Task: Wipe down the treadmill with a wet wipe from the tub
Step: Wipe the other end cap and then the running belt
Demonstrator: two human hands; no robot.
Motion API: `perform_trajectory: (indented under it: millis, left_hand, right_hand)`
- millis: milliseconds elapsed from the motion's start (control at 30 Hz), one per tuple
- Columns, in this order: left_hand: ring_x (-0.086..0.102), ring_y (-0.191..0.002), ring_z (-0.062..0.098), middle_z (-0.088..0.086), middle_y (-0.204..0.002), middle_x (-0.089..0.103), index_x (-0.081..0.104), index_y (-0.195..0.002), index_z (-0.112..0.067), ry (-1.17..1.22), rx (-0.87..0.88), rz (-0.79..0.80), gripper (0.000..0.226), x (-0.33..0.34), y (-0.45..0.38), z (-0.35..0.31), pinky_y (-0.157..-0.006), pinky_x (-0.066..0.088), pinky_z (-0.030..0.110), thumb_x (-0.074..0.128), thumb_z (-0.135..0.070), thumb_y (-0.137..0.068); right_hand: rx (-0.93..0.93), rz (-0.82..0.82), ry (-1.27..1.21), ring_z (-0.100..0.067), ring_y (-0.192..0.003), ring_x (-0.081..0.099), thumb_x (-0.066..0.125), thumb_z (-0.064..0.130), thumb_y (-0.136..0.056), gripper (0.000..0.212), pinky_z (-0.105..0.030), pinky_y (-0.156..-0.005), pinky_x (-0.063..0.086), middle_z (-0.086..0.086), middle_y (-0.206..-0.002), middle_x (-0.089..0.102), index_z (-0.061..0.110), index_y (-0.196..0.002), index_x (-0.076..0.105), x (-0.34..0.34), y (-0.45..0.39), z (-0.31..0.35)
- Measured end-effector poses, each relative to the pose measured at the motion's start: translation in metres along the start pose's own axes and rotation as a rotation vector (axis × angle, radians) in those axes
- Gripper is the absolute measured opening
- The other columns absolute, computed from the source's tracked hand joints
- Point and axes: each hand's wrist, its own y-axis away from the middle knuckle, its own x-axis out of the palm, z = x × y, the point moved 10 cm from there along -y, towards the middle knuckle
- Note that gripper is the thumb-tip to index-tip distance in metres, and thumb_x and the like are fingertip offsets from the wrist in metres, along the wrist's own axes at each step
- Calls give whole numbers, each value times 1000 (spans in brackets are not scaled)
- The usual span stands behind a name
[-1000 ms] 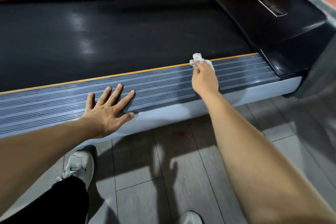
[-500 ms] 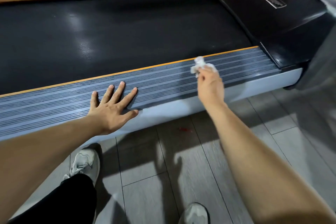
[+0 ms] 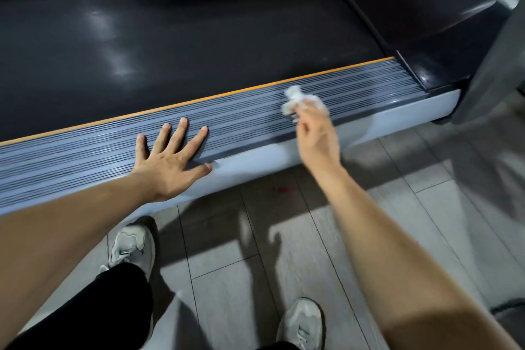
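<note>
Right hand (image 3: 316,138) pinching a bunched wet wipe (image 3: 299,99) at its fingertips on the ribbed side rail (image 3: 255,119) of the treadmill (image 3: 199,45); left hand (image 3: 170,159), fingers spread flat, braces on the rail. For an even pass, flatten the wipe under the fingers and stroke along the ribs, not across.

- Right hand (image 3: 317,133) and wipe (image 3: 301,99) are motion-blurred; the finger grip cannot be made out.
- Treadmill (image 3: 199,37) runs off the left and top edges.
- Right shoe (image 3: 302,324) is cut off at the bottom edge.
</note>
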Motion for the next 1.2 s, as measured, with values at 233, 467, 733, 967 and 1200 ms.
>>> perform_trajectory:
  millis: [233,467,733,967,1200]
  left_hand:
    - [-27,-153,23,-12,-161,-36,-30,-144,-60,-23,6,-13,74,3,-3,-1,-120,-15,60,18,-80,-92]
    - [-12,-157,21,-10,-169,-16,-14,-156,-51,-8,81,-174,73,-10,16,-1,-124,-7,54,23,-65,-94]
    - [-1,-157,23,-3,-171,-6,-6,-159,-46,-63,86,-170,73,-14,53,56,-126,4,45,25,-57,-94]
    - [-4,-158,23,0,-170,-10,-15,-159,-37,-55,34,-127,82,-13,69,91,-127,6,40,40,-53,-101]
    - [-19,-155,22,-5,-166,-25,-24,-153,-49,-1,-48,-174,88,11,88,126,-126,-9,47,12,-75,-77]
  right_hand:
    - [127,-39,13,-32,-124,50,44,-2,-92,40,-47,-105,43,-10,-130,59,11,-123,65,27,19,23]
    - [-119,263,-21,-25,-134,50,42,8,-99,37,-39,-117,34,-10,-140,57,11,-128,66,76,41,87]
    - [297,63,251,-38,-138,37,42,2,-92,50,-51,-115,31,-21,-145,46,2,-142,47,35,23,7]
    - [-213,390,-21,-29,-149,30,49,10,-99,52,-45,-125,19,-11,-158,39,13,-151,43,144,68,197]
    - [103,187,305,-30,-106,55,29,10,-88,41,-41,-94,44,-9,-111,59,10,-120,53,102,-38,59]
